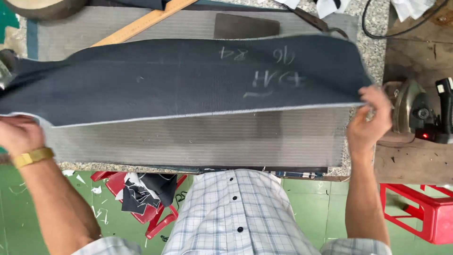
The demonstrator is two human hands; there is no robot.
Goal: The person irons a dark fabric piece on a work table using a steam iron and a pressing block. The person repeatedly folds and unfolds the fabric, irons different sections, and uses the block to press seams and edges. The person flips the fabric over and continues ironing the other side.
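- The work surface is a padded table (188,146) covered in grey striped cloth, set on a speckled stone top above a green floor; the wearer's checked shirt (236,212) shows at the near edge.
- The left hand (19,134), a gold watch band (33,157) on its wrist, is closed on the left end of the dark fabric piece (188,80), though the fingers are mostly tucked out of view under the cloth.
- The dark fabric piece stretches between the two hands across the table, its pale stitched edge nearest the body and chalk marks on its face toward the right hand.
- Beyond the fabric, away from both hands, lie a wooden ruler (141,23) and a dark flat tool (245,26).
- The right hand (370,118) pinches the fabric's right corner between thumb and fingers.
- Just right of that hand sits an iron (415,111) on a wooden stand, a red light showing.
- To do this well, I judge both ends need even tension, with the pale edge kept straight along the table's stripes and the right wrist kept off the iron.
- Red plastic stools (420,208) stand on the floor below.
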